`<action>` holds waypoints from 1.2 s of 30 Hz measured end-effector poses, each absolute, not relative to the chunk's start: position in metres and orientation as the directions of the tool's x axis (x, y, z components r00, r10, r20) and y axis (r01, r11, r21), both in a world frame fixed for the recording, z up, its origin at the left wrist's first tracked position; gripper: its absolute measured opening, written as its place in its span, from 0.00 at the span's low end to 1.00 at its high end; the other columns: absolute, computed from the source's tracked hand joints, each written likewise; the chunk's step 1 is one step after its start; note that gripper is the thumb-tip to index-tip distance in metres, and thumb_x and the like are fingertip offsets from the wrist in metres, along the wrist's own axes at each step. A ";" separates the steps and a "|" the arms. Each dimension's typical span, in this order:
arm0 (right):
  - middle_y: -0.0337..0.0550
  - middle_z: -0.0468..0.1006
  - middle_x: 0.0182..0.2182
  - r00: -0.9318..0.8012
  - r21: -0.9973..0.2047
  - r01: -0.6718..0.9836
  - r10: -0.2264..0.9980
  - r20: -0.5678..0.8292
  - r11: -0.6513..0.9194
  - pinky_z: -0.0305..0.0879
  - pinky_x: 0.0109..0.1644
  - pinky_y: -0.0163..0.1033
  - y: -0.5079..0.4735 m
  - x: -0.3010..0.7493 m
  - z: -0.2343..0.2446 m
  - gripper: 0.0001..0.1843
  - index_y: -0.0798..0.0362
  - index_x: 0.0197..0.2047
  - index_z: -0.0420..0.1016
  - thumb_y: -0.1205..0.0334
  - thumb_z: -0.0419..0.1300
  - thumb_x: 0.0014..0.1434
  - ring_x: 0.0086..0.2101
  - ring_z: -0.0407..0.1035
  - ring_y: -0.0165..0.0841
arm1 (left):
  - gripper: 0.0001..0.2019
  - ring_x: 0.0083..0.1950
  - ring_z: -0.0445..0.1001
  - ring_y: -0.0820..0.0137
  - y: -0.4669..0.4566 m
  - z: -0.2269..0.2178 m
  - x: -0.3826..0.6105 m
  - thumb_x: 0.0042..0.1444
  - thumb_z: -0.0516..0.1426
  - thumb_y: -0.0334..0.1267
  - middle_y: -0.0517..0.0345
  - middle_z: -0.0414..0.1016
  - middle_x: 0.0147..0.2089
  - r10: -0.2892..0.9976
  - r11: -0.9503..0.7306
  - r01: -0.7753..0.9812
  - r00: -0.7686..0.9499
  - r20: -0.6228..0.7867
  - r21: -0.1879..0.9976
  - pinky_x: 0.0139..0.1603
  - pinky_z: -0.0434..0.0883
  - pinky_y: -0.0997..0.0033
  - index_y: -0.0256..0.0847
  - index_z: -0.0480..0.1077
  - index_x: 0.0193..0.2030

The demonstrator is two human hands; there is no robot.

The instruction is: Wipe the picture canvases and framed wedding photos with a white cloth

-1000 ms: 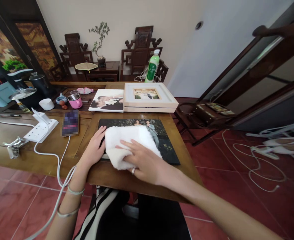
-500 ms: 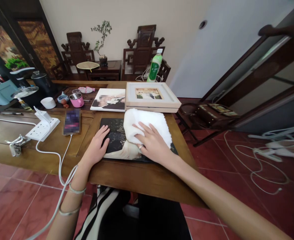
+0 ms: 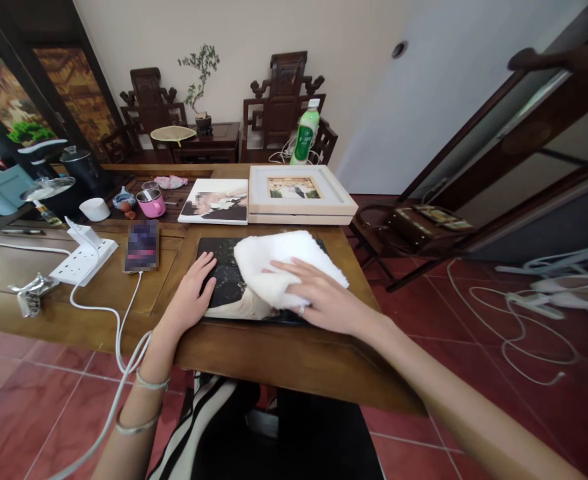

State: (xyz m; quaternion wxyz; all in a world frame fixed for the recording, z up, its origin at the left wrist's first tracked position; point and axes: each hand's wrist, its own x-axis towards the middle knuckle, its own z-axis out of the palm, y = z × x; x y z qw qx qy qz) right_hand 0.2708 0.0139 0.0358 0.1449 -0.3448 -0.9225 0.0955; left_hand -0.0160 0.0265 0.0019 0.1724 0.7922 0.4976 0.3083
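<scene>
A dark photo panel [image 3: 219,267], with a pale dress-like shape along its lower part, lies flat at the table's front edge. My left hand [image 3: 192,293] rests on its left edge, fingers stretched out and holding nothing. Over the panel's right half is a folded white towel [image 3: 284,257]. My right hand [image 3: 319,293], with a ring on one finger, presses down on the towel's near right part and grips it. The towel hides much of the picture beneath.
Behind the panel lie a white-edged photo canvas [image 3: 214,200] and a pale wooden picture frame [image 3: 301,212]. A green bottle [image 3: 305,133] stands farther back. Leftward are a phone [image 3: 141,247], a white power strip [image 3: 84,260], a pink mug [image 3: 151,203] and a charging cable [image 3: 119,327].
My right hand has slid right and slightly nearer with the towel, whose shape has shifted and spread over the panel. My left hand has stayed on the panel's left edge.
</scene>
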 end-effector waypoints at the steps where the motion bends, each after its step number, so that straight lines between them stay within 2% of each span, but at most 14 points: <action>1: 0.49 0.63 0.64 -0.688 -0.263 0.639 0.690 0.226 0.723 0.46 0.69 0.54 0.021 0.274 0.033 0.16 0.54 0.40 0.78 0.75 0.53 0.51 0.65 0.52 0.41 | 0.22 0.71 0.52 0.61 0.026 0.002 -0.016 0.65 0.46 0.40 0.43 0.58 0.68 0.894 -0.446 0.682 0.315 0.318 0.580 0.70 0.51 0.53 0.34 0.63 0.63; 4: 0.53 0.66 0.62 -0.611 -0.219 0.715 0.745 0.266 0.664 0.50 0.67 0.58 0.036 0.275 0.025 0.14 0.55 0.39 0.78 0.73 0.55 0.53 0.64 0.54 0.45 | 0.23 0.71 0.52 0.61 0.026 0.001 -0.016 0.65 0.46 0.40 0.41 0.58 0.68 0.893 -0.449 0.685 0.316 0.321 0.573 0.71 0.51 0.53 0.30 0.63 0.63; 8: 0.53 0.63 0.64 -0.582 -0.185 0.752 0.769 0.263 0.632 0.49 0.66 0.62 0.033 0.262 0.023 0.15 0.55 0.45 0.76 0.72 0.54 0.55 0.65 0.50 0.49 | 0.23 0.71 0.52 0.62 0.027 0.001 -0.016 0.65 0.46 0.40 0.40 0.58 0.68 0.893 -0.447 0.692 0.314 0.321 0.566 0.71 0.51 0.55 0.28 0.63 0.62; 11: 0.52 0.61 0.65 -0.563 -0.181 0.775 0.791 0.239 0.606 0.47 0.66 0.65 0.016 0.250 0.027 0.16 0.55 0.48 0.75 0.72 0.53 0.57 0.66 0.47 0.51 | 0.23 0.71 0.52 0.62 0.027 0.000 -0.016 0.65 0.46 0.40 0.42 0.58 0.68 0.893 -0.448 0.693 0.315 0.322 0.565 0.70 0.52 0.54 0.31 0.63 0.63; 16: 0.53 0.58 0.66 -0.614 -0.244 0.734 0.773 0.158 0.633 0.42 0.67 0.66 -0.019 0.232 0.039 0.14 0.56 0.44 0.77 0.72 0.54 0.57 0.67 0.44 0.52 | 0.22 0.71 0.52 0.62 0.027 0.000 -0.017 0.65 0.46 0.40 0.44 0.58 0.68 0.891 -0.452 0.693 0.318 0.325 0.562 0.70 0.52 0.52 0.35 0.63 0.63; 21: 0.49 0.56 0.67 -0.728 -0.317 0.631 0.682 0.076 0.708 0.40 0.68 0.65 -0.037 0.227 0.049 0.17 0.55 0.43 0.77 0.75 0.56 0.51 0.67 0.42 0.50 | 0.22 0.71 0.52 0.62 0.027 0.000 -0.017 0.65 0.46 0.40 0.43 0.58 0.69 0.891 -0.451 0.700 0.320 0.321 0.554 0.70 0.52 0.51 0.34 0.63 0.63; 25: 0.47 0.55 0.67 -0.769 -0.369 0.563 0.632 0.094 0.740 0.39 0.70 0.60 -0.027 0.237 0.047 0.21 0.54 0.45 0.77 0.76 0.55 0.49 0.67 0.43 0.44 | 0.22 0.71 0.52 0.62 0.027 0.000 -0.017 0.65 0.46 0.40 0.42 0.58 0.68 0.893 -0.448 0.703 0.319 0.318 0.553 0.70 0.52 0.53 0.32 0.63 0.62; 31: 0.45 0.57 0.67 -0.752 -0.386 0.553 0.642 0.151 0.738 0.41 0.70 0.57 -0.008 0.252 0.040 0.28 0.52 0.50 0.75 0.78 0.52 0.47 0.67 0.45 0.39 | 0.23 0.71 0.51 0.62 0.027 0.000 -0.017 0.65 0.46 0.40 0.41 0.58 0.69 0.896 -0.442 0.704 0.316 0.313 0.556 0.71 0.51 0.55 0.29 0.62 0.63; 36: 0.45 0.58 0.66 -0.735 -0.358 0.582 0.661 0.152 0.730 0.40 0.70 0.59 -0.013 0.245 0.042 0.26 0.53 0.46 0.77 0.78 0.52 0.46 0.67 0.45 0.42 | 0.23 0.71 0.51 0.62 0.027 0.000 -0.016 0.65 0.45 0.40 0.41 0.58 0.68 0.894 -0.447 0.704 0.319 0.316 0.553 0.71 0.51 0.55 0.30 0.62 0.63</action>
